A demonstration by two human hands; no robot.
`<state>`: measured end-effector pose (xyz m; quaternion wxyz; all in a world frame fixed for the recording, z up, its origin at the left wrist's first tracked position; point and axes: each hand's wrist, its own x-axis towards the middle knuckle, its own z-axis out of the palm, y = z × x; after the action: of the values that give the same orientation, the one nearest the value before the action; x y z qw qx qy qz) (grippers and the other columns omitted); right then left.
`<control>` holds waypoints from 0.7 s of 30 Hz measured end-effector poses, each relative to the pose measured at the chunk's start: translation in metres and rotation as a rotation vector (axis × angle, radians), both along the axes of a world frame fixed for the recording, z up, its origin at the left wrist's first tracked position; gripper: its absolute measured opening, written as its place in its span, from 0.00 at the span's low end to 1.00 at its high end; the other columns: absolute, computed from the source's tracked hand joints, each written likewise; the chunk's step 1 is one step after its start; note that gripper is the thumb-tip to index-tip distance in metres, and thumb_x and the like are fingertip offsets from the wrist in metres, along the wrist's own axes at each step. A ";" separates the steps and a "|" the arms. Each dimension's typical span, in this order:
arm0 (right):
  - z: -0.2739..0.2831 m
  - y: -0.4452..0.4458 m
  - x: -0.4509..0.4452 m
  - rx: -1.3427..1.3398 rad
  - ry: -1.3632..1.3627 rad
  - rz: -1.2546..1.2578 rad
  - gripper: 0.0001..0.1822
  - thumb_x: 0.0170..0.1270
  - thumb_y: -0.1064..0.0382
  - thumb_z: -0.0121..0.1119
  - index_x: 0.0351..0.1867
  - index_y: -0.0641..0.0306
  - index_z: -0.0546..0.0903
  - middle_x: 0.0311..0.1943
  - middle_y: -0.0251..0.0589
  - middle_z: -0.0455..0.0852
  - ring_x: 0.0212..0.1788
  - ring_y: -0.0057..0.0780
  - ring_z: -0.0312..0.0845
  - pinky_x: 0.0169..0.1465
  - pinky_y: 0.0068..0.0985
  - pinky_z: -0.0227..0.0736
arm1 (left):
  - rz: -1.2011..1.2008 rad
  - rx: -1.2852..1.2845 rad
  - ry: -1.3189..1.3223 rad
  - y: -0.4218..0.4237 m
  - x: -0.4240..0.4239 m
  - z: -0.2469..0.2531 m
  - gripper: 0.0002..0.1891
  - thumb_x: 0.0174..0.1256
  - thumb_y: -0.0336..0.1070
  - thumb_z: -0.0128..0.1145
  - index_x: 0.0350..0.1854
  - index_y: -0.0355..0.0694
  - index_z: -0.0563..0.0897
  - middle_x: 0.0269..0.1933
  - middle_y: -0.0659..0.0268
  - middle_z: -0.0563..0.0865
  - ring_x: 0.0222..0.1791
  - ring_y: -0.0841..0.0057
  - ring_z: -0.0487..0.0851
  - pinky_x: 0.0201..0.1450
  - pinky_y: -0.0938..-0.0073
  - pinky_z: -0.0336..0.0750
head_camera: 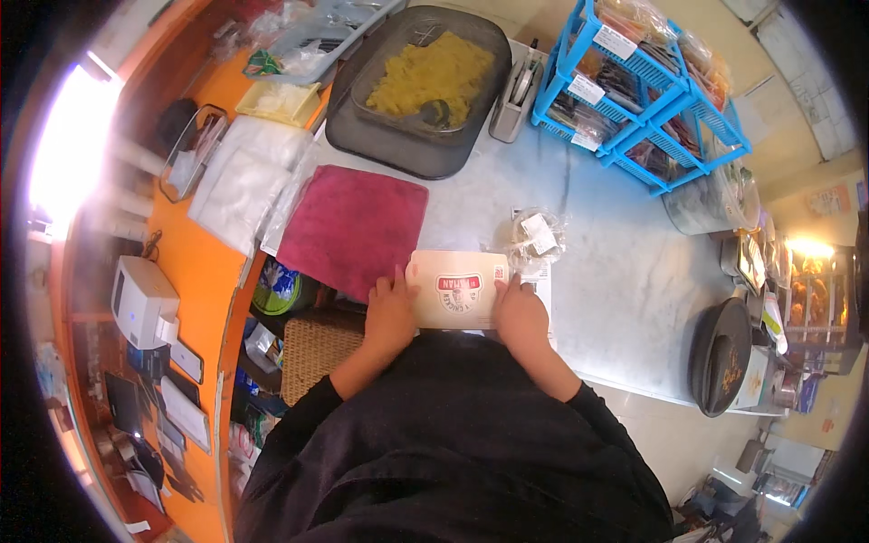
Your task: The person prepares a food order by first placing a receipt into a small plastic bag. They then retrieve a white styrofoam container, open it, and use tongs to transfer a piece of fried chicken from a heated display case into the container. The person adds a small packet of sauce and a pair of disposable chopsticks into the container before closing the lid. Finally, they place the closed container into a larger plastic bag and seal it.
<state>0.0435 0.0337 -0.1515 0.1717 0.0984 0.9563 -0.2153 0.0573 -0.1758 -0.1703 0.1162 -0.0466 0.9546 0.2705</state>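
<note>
A beige paperboard food box or flat panel (434,298) with a printed red and grey emblem is held close in front of my body. My left hand (392,309) grips its left edge and my right hand (523,312) its right edge. Whether it is folded into a box cannot be made out. Just beyond my right hand, a clear plastic package (538,234) with a white label lies on the metal table (611,271). Partly under it and my right hand is a printed paper sheet (544,279). A crimson cloth (356,227) is spread to the left.
A clear tub of yellow rice (434,81) with a dark scoop sits on a black tray (360,146). Blue stacked baskets (631,122) hold bagged items. White plastic bags (244,176) and a label printer (144,298) lie on the orange counter (197,271). A dark round tray (719,356) leans right.
</note>
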 end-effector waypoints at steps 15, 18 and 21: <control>-0.035 -0.019 -0.040 -0.231 0.631 0.374 0.11 0.64 0.65 0.55 0.46 0.65 0.76 0.36 0.49 0.77 0.39 0.48 0.75 0.44 0.41 0.70 | -0.273 -0.008 0.542 0.021 -0.032 -0.010 0.28 0.60 0.41 0.58 0.60 0.32 0.70 0.53 0.52 0.73 0.55 0.55 0.70 0.59 0.56 0.64; -0.040 -0.017 -0.041 -0.181 0.613 0.439 0.07 0.64 0.65 0.56 0.40 0.64 0.78 0.32 0.46 0.78 0.38 0.46 0.75 0.42 0.40 0.70 | -0.281 -0.001 0.538 0.021 -0.034 -0.014 0.22 0.59 0.41 0.59 0.53 0.36 0.75 0.46 0.58 0.76 0.49 0.60 0.72 0.57 0.58 0.65; -0.040 -0.016 -0.041 -0.156 0.707 0.488 0.05 0.63 0.64 0.57 0.35 0.62 0.81 0.30 0.43 0.78 0.35 0.44 0.74 0.40 0.38 0.69 | -0.270 0.026 0.538 0.021 -0.036 -0.018 0.15 0.59 0.40 0.60 0.46 0.39 0.78 0.40 0.61 0.76 0.45 0.62 0.73 0.54 0.60 0.67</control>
<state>0.0026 0.0177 -0.1917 -0.1135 -0.2235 0.9324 -0.2604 0.0217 -0.1544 -0.1880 -0.1054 0.1557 0.9451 0.2673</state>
